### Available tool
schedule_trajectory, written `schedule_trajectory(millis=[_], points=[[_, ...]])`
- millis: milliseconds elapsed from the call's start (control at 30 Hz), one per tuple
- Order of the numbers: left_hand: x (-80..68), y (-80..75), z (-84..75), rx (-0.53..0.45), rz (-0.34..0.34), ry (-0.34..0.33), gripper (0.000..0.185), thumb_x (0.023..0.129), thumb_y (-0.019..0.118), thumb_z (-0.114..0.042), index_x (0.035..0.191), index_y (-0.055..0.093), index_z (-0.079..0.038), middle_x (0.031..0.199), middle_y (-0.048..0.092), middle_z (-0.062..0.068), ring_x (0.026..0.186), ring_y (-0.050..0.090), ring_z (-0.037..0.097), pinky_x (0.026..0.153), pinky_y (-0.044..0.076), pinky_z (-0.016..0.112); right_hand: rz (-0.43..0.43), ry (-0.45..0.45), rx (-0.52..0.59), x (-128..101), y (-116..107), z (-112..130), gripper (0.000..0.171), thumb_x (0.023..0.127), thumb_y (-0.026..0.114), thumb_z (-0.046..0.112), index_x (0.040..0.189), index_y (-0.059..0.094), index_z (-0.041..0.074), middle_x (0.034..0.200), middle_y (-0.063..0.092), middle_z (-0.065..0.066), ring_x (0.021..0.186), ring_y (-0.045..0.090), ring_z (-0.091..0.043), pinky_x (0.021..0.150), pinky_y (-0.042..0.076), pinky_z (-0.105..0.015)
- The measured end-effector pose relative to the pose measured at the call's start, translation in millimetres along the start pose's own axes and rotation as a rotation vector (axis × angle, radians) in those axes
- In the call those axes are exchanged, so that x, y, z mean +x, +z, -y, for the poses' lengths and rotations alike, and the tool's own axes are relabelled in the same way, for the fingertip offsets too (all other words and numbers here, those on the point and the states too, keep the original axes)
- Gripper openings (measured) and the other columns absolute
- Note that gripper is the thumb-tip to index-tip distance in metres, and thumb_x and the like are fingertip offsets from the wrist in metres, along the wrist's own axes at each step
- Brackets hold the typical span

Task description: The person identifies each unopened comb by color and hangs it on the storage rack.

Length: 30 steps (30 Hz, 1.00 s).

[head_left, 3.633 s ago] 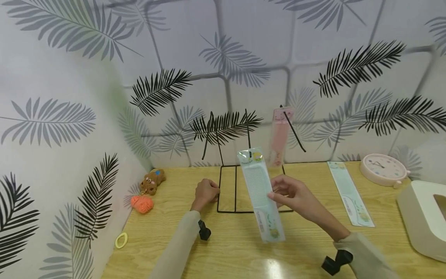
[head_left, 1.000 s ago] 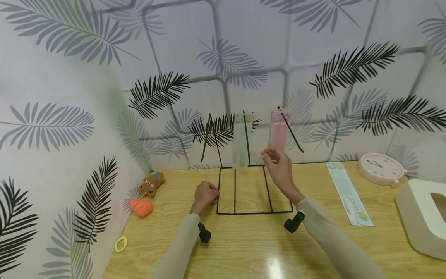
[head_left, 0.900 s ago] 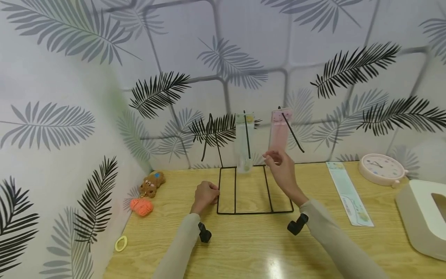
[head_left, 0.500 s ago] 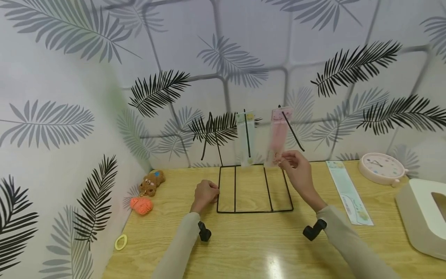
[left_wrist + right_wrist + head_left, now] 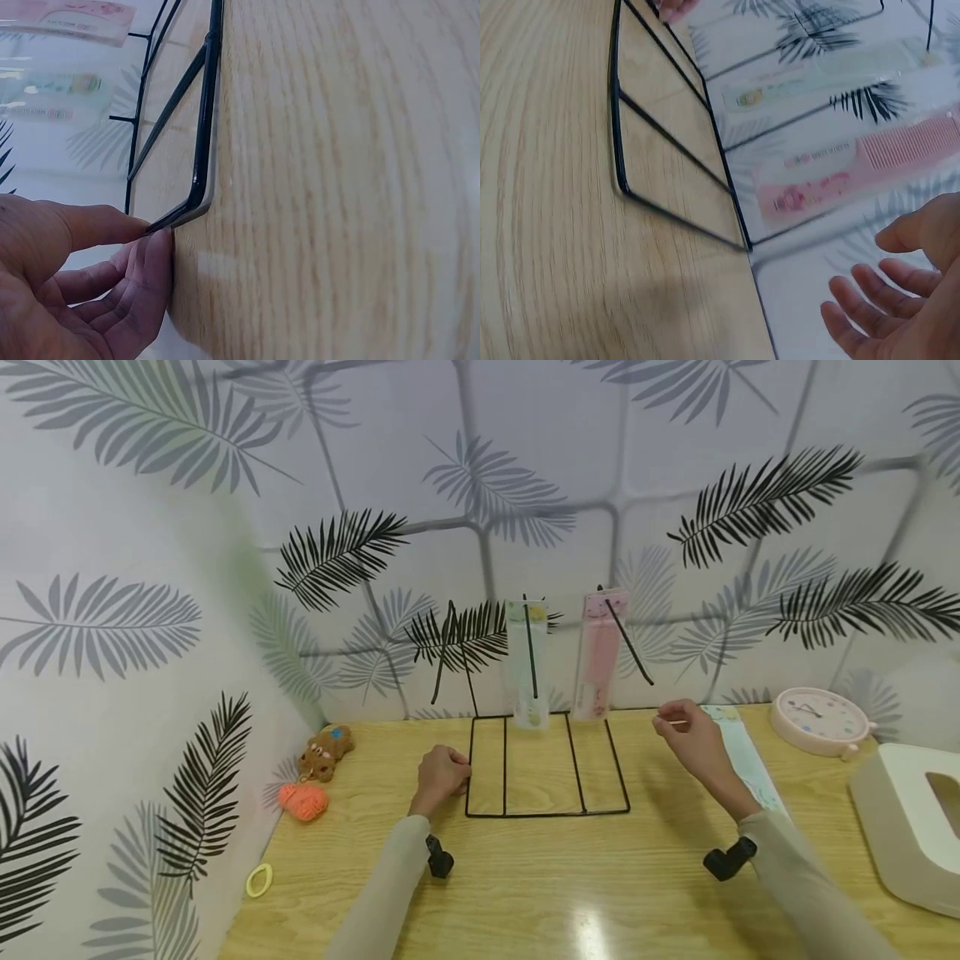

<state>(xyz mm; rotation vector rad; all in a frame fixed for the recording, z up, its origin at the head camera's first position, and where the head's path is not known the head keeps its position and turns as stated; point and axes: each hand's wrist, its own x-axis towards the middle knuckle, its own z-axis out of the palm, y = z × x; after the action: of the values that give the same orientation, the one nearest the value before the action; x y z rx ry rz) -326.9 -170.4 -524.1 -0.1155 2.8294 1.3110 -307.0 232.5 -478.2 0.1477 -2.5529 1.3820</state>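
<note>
A black wire display rack stands on the wooden table against the wall. My left hand pinches the left wire of its base; the left wrist view shows thumb and forefinger at that wire, near a corner. On the middle hook hangs a green comb in clear packaging, and on the right hook a pink packaged comb. My right hand, holding nothing, hovers right of the rack with relaxed fingers. It partly covers another green packaged comb lying on the table. The rack's left hook bears nothing.
At the right stand a pink clock and a white box with an opening. A brown bear toy, an orange yarn bundle and a yellow ring lie at the left. Leaf-patterned walls border the table behind and at left.
The green comb went from my right hand onto the middle hook. My right hand then touched the pink comb's lower end and moved right, toward the comb on the table. My left hand stayed at the rack.
</note>
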Motion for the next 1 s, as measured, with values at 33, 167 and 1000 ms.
schedule_trajectory(millis=[33, 167, 1000], points=[[0.6, 0.2, -0.2, 0.000, 0.001, -0.003, 0.011, 0.095, 0.070, -0.005, 0.088, 0.077, -0.002, 0.074, 0.074, 0.008, 0.054, 0.067, 0.014, 0.060, 0.060, 0.033, 0.005, 0.013, -0.010, -0.1, -4.6, -4.0, 0.034, 0.109, 0.057, 0.021, 0.130, 0.058, -0.006, 0.123, 0.066, -0.029, 0.109, 0.068, -0.045, 0.075, 0.054, -0.025], [1.1, 0.4, 1.6, -0.005, 0.008, -0.007, 0.010, 0.095, 0.070, -0.006, 0.089, 0.078, -0.002, 0.074, 0.075, 0.008, 0.054, 0.066, 0.013, 0.060, 0.059, 0.032, -0.005, 0.057, -0.045, 0.1, -18.1, -18.5, 0.035, 0.108, 0.057, 0.020, 0.128, 0.059, -0.008, 0.122, 0.066, -0.031, 0.110, 0.067, -0.048, 0.073, 0.054, -0.025], [0.3, 1.0, 1.6, -0.032, 0.008, -0.007, 0.009, 0.095, 0.069, -0.004, 0.091, 0.076, 0.000, 0.079, 0.075, 0.011, 0.056, 0.067, 0.015, 0.056, 0.057, 0.030, 0.229, 0.464, -0.472, -6.3, -49.4, -79.1, 0.085, 0.092, 0.056, 0.021, 0.145, 0.012, -0.029, 0.130, 0.018, -0.063, 0.124, 0.018, -0.082, 0.095, 0.021, -0.094]])
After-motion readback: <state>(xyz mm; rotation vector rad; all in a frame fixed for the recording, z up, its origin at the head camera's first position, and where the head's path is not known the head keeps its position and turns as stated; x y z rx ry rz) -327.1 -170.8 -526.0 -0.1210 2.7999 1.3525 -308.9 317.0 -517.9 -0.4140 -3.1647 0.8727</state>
